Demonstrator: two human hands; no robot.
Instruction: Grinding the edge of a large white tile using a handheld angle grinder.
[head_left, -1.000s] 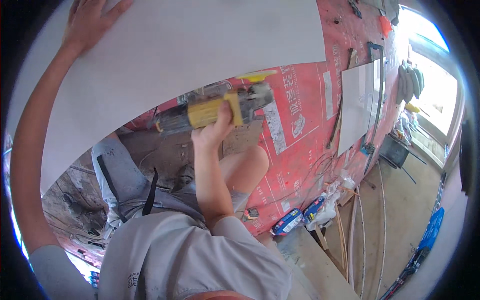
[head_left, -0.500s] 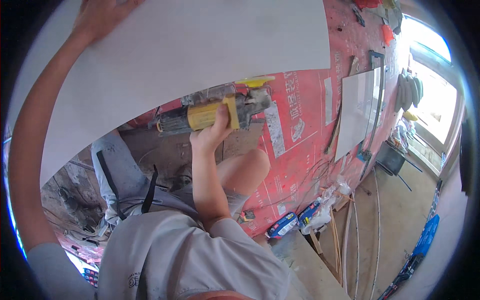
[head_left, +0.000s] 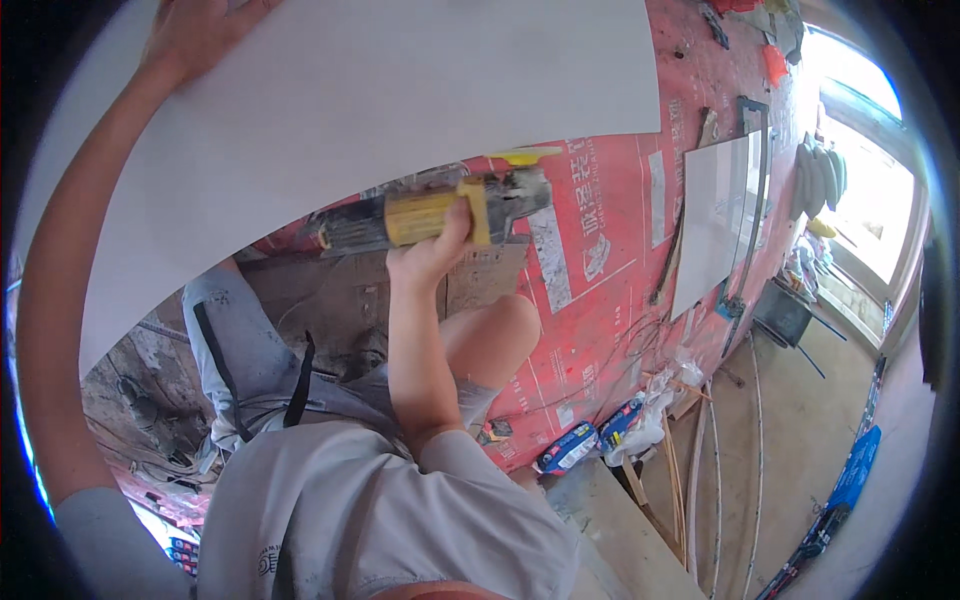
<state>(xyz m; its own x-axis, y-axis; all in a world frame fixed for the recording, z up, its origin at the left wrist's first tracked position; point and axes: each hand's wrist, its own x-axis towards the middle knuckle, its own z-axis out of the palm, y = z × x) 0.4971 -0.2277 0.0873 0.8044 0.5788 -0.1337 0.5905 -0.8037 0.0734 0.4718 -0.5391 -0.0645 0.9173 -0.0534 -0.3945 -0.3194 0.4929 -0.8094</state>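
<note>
A large white panel [head_left: 400, 80], perhaps a tile, spans the upper left in front of me. My left hand [head_left: 195, 40] rests flat on its surface with fingers spread. Along the panel's near edge, my right hand [head_left: 435, 245] grips a dusty yellow-and-black angle grinder [head_left: 415, 217] by its body. The grinder's metal head points right, and a flat bright yellow piece [head_left: 527, 156] shows just beyond it by the panel edge. Whether the grinder touches the panel cannot be made out. My bent legs are below the panel, with one bare knee [head_left: 510, 330] near the grinder.
Red printed protective sheeting [head_left: 610, 215] covers the floor. A smaller pale panel [head_left: 705, 230] and a dark metal frame [head_left: 757, 180] lie to the right. Blue packages [head_left: 570, 450], wooden strips [head_left: 675, 490] and a black bin [head_left: 782, 318] are farther right. Another corded tool [head_left: 150, 405] lies at left.
My right hand and the grinder have shifted slightly right and a little away from me along the panel edge. My left hand stays in place on the panel.
</note>
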